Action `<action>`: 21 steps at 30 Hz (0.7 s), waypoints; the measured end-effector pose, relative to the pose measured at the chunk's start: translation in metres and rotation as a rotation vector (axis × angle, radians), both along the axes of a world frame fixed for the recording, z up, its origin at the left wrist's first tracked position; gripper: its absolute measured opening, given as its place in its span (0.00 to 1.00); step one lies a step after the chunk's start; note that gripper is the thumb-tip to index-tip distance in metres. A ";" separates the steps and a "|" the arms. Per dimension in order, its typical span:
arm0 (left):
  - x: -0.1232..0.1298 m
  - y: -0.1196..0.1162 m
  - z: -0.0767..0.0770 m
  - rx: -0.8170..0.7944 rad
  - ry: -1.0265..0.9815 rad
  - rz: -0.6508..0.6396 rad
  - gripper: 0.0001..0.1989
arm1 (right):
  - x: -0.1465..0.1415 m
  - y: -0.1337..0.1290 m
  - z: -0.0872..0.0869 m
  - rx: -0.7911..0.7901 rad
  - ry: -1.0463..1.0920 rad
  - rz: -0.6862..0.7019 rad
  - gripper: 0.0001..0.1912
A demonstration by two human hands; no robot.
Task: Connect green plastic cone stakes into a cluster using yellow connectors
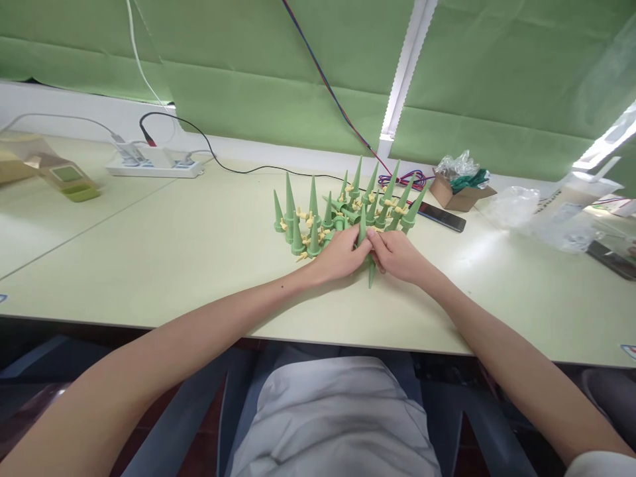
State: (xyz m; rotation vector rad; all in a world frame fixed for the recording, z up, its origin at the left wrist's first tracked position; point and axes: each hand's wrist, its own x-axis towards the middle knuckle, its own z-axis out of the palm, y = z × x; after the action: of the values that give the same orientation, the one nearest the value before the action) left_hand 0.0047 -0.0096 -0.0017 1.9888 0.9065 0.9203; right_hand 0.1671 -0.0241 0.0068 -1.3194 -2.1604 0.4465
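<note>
My left hand (342, 254) grips an upright green spike (362, 230) over a pale table (199, 265) while my right hand (400, 255) presses in beside it, fingers curled, their exact hold hidden. A second green tip (371, 273) points down beneath my hands. Just beyond, green cones (297, 238) with small yellow fittings (301, 214) stand clustered. A dark phone (443, 217) lies at right near a cardboard box (460, 197); a white power strip (159, 171) sits well apart at left.

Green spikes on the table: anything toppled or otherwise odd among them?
Yes, slightly: most visible green spikes stand tip-up, but at least one toppled piece lies sideways mid-cluster, just beyond the left hand.
</note>
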 end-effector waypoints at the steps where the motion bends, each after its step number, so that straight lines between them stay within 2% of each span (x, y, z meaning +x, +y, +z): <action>1: 0.000 0.001 -0.001 -0.001 0.001 -0.002 0.13 | 0.000 0.000 0.000 0.000 -0.008 0.002 0.36; 21: 0.000 0.002 -0.002 0.007 0.009 -0.015 0.13 | 0.002 0.000 0.001 0.003 -0.079 -0.008 0.34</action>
State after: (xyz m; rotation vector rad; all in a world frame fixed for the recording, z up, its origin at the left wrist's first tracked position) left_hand 0.0050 -0.0080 -0.0034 2.0043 0.8940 0.9080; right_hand 0.1691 -0.0239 0.0083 -1.3653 -2.2182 0.3942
